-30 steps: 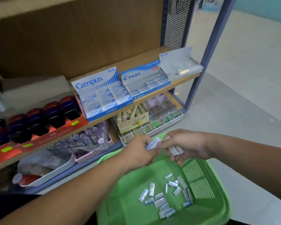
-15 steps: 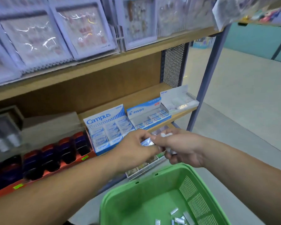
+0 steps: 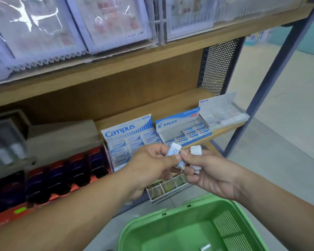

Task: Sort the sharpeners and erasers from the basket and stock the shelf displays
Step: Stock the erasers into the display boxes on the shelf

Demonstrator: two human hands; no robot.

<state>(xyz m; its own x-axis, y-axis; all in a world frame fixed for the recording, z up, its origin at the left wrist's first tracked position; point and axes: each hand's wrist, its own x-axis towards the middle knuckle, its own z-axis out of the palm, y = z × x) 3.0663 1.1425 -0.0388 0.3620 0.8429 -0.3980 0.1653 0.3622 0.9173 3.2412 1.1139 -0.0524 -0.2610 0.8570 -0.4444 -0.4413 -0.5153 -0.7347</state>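
My left hand (image 3: 150,163) pinches a white and blue Campus eraser (image 3: 174,151) in front of the shelf. My right hand (image 3: 208,171) meets it thumb to thumb and grips several white erasers (image 3: 196,151), its thumb also on the Campus eraser. Just behind the hands stands the Campus display box (image 3: 129,140), partly filled with erasers. To its right sits the Pilot display box (image 3: 183,129) with several erasers at its front. The green basket (image 3: 170,223) is below the hands; one eraser (image 3: 206,247) shows at its bottom edge.
A clear box (image 3: 225,113) of white erasers stands at the shelf's right end. Red and purple items sit in an orange tray (image 3: 58,178) to the left. A divided tray (image 3: 167,187) sits on the lower shelf. The blue shelf post (image 3: 272,78) rises on the right. Packaged goods fill the top shelf.
Both hands have risen from over the basket to the level of the Campus box. The view has tilted up, so most of the basket's erasers have dropped out of sight.
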